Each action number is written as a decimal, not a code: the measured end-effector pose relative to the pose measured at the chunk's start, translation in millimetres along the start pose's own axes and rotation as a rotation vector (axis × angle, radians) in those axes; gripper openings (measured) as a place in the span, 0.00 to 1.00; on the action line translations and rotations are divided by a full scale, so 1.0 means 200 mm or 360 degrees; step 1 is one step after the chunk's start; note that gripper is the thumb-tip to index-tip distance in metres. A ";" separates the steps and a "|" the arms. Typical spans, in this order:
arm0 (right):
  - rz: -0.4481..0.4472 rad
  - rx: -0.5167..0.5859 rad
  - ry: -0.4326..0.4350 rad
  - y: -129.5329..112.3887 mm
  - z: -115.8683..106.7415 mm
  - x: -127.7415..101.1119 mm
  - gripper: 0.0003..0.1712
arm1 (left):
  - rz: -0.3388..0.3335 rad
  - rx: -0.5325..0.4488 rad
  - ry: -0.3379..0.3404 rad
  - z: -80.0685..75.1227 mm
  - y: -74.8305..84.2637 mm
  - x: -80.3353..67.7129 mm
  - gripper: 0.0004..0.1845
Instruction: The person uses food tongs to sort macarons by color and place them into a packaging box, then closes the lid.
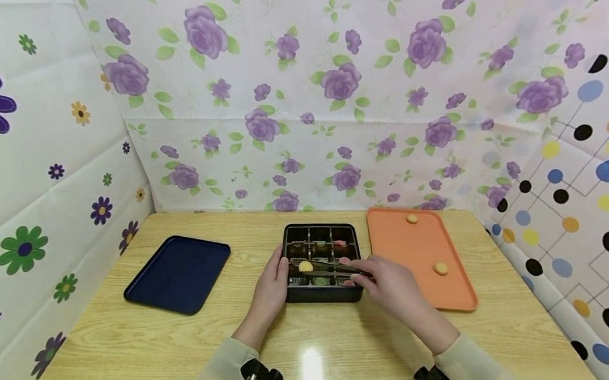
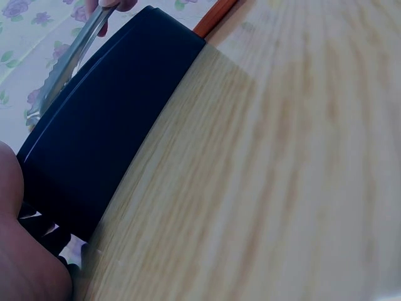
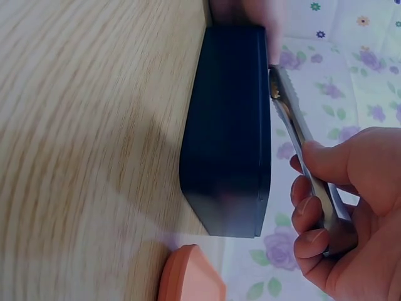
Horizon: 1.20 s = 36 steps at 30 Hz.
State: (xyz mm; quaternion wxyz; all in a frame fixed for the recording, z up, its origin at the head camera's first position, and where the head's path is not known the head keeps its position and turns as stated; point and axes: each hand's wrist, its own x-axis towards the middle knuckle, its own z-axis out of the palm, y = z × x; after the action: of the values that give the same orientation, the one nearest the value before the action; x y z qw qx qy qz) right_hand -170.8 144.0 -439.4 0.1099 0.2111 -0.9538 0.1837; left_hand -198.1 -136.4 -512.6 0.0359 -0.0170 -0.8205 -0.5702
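A black box (image 1: 323,294) with a clear divided insert stands mid-table; dark, green and pink pieces lie in several of its compartments. At its left side my left hand (image 1: 271,288) holds the box, thumb at the rim and fingers along the outer wall. My right hand (image 1: 396,287) grips metal tongs (image 3: 289,113) from the right, thumb on one arm and fingers curled round the other. Between the tong tips is a small round yellow cookie (image 1: 305,266), over the left compartment of the middle row. Whether it touches the insert I cannot tell.
To the right lies an orange tray (image 1: 399,245) bearing two round cookies, one near its far edge (image 1: 412,219) and one nearer (image 1: 440,268). A dark blue tray (image 1: 178,272) lies at left. Patterned cloth walls surround the wooden table (image 1: 175,343) at the back and sides.
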 end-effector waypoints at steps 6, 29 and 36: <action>-0.0021 -0.0012 -0.0003 -0.01 0.01 0.01 0.18 | -0.0034 0.0001 0.0015 0.00 0.00 0.00 0.32; -0.0060 -0.0007 -0.0055 -0.05 0.03 0.05 0.21 | -0.0017 -0.0016 -0.0010 -0.01 0.01 0.01 0.32; -0.0024 0.0030 -0.0110 -0.04 0.02 0.04 0.24 | -0.0006 -0.0026 -0.0001 0.00 0.00 0.01 0.32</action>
State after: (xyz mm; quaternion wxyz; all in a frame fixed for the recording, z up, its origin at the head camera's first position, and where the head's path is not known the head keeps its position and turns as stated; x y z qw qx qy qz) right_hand -174.4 132.6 -438.9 0.0762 0.2255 -0.9536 0.1843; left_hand -199.5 -136.2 -513.0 0.0344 -0.0160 -0.8158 -0.5770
